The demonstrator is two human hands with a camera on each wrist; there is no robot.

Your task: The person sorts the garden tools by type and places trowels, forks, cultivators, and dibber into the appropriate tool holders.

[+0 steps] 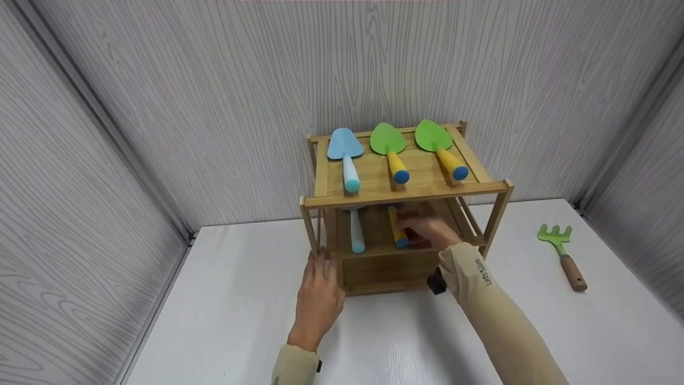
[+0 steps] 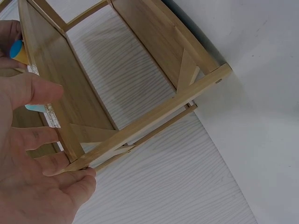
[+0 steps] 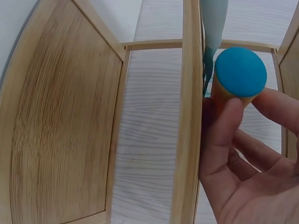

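My left hand [image 1: 320, 294] holds the wooden rack [image 1: 406, 200] at its lower left front corner, fingers bent at the post and shelf edge [image 2: 70, 144]. On the middle shelf my right hand [image 1: 427, 227] grips a hand garden tool by its yellow handle [image 1: 396, 223], thumb and fingers around it near the blue end [image 3: 240, 72]. That tool's head is hidden under the top board. Left of it lies a tool with a pale blue handle [image 1: 357, 232], its head mostly covered too.
Across the top shelf lie a blue trowel [image 1: 344, 144] and two green trowels [image 1: 387, 139] with yellow handles. A green hand rake [image 1: 564, 251] with a wooden handle is on the white table [image 1: 240, 299] to the right. Grey wood-grain panels [image 1: 256, 107] stand behind and beside.
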